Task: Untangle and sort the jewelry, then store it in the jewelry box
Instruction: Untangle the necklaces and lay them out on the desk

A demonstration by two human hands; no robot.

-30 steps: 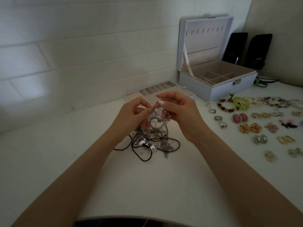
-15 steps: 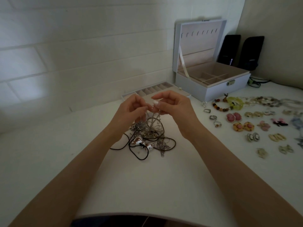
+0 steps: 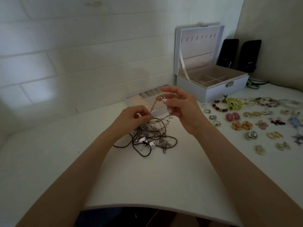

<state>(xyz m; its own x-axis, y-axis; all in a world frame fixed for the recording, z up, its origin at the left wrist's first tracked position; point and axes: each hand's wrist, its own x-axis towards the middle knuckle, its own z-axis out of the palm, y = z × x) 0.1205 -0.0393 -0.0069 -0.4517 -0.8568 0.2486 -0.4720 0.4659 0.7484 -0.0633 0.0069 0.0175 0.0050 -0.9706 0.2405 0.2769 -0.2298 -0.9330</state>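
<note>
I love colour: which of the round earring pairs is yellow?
The yellow-rimmed earrings, pink in the middle, lying on the near side of the all-pink earrings.

Left of the jewelry box [image 3: 229, 92], the tangle [image 3: 152, 138] is too fine to tell which strand joins which, and the left hand [image 3: 129, 119] covers its far edge. The chain [image 3: 165, 118], pinched by both hands, vanishes behind the right hand [image 3: 183, 108], which also hides a corner of the tray [image 3: 139, 99]. Right of the box, the sorted pieces [image 3: 293, 122] run off the picture's edge.
</note>
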